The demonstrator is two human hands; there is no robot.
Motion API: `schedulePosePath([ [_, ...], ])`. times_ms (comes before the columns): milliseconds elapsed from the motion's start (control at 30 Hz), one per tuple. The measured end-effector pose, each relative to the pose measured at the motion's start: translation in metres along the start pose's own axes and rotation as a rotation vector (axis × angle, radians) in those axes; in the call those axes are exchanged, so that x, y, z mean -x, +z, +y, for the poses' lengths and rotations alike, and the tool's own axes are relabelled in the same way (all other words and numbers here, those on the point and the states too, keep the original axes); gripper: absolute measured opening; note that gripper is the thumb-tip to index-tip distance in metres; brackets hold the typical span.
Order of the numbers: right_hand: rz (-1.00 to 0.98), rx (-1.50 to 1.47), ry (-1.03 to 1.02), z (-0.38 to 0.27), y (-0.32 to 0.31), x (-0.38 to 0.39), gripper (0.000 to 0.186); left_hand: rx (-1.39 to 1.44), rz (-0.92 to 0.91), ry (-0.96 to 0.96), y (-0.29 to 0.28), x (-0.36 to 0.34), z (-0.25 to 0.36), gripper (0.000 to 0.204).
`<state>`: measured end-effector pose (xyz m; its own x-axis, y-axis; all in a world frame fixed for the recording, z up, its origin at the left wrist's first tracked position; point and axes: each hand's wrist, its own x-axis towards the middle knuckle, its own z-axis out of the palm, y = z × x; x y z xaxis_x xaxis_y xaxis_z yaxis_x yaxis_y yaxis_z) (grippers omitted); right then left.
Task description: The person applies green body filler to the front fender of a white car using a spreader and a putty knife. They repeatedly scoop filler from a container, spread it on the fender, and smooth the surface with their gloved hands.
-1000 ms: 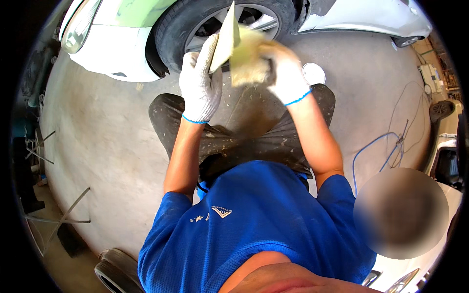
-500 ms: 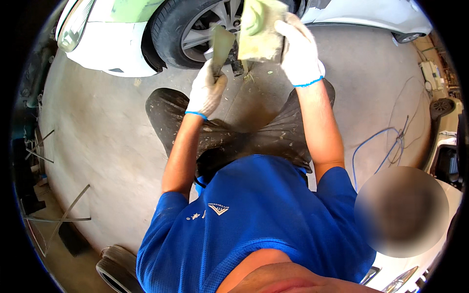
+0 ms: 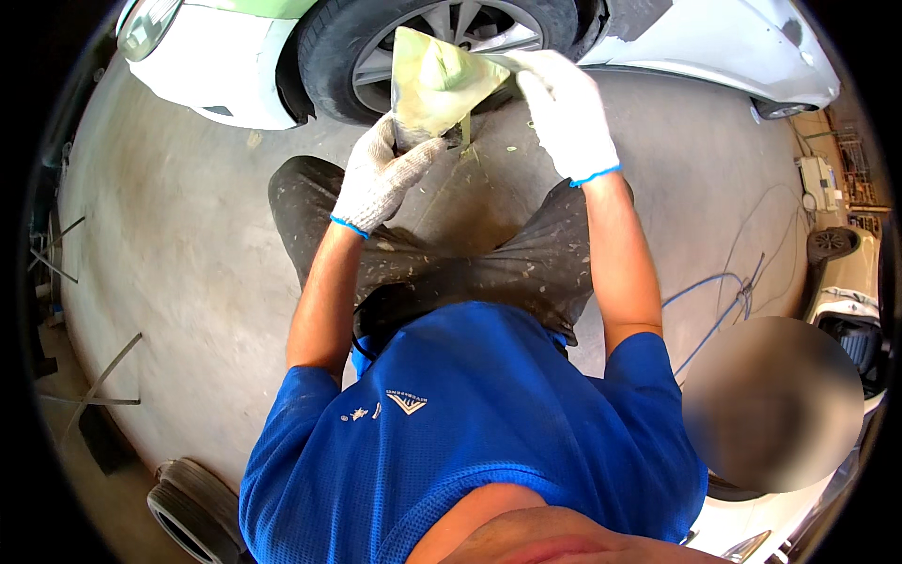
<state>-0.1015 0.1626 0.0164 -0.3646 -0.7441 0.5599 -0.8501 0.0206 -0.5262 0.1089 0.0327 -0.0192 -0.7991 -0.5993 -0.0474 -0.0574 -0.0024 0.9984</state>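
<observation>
In front of the wheel is a flat board (image 3: 413,94) smeared with pale yellow-green filler, a thicker lump of putty (image 3: 443,71) on its face. It is tilted and looks nearly triangular from here. My right hand (image 3: 564,113), in a white knitted glove with a blue cuff, has its fingers closed at the board's right corner. At the lower left edge my left hand (image 3: 381,179), gloved the same way, is closed with the thumb on the near side. The spreader it held earlier cannot be told apart from the board now.
A white car with a silver-spoked wheel (image 3: 451,47) stands ahead, its bumper (image 3: 235,70) at left. Blue hose (image 3: 700,287) lies on the floor at right. Old tyres (image 3: 193,508) and crossed metal strips (image 3: 103,385) are at left. A person's blurred head (image 3: 772,404) is at lower right.
The putty board has moved left and turned, so its broad face now looks narrower. My left hand has come up against its edge. The spreader blade no longer shows separately.
</observation>
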Motion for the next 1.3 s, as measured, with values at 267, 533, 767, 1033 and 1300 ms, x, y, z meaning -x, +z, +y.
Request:
schedulePosePath([
  [267,0.182,0.039,-0.263,-0.049,0.029,0.02,0.027,-0.057,0.001,0.153,0.002,-0.005,0.006,0.048],
  [533,0.279,0.104,-0.308,-0.05,0.022,0.002,0.025,-0.094,-0.009,0.147,0.013,-0.003,0.01,0.047],
  [767,0.25,-0.112,-0.379,-0.03,-0.007,-0.027,0.023,0.018,-0.121,0.008,0.006,0.003,0.015,0.045],
  [1033,0.29,-0.272,0.219,0.012,0.016,-0.007,0.028,-0.104,0.052,0.273,0.002,0.002,0.007,0.049],
  [1300,-0.052,-1.692,0.745,-0.027,0.061,0.011,0.039,-0.947,0.327,0.75,-0.013,-0.037,-0.016,0.085],
])
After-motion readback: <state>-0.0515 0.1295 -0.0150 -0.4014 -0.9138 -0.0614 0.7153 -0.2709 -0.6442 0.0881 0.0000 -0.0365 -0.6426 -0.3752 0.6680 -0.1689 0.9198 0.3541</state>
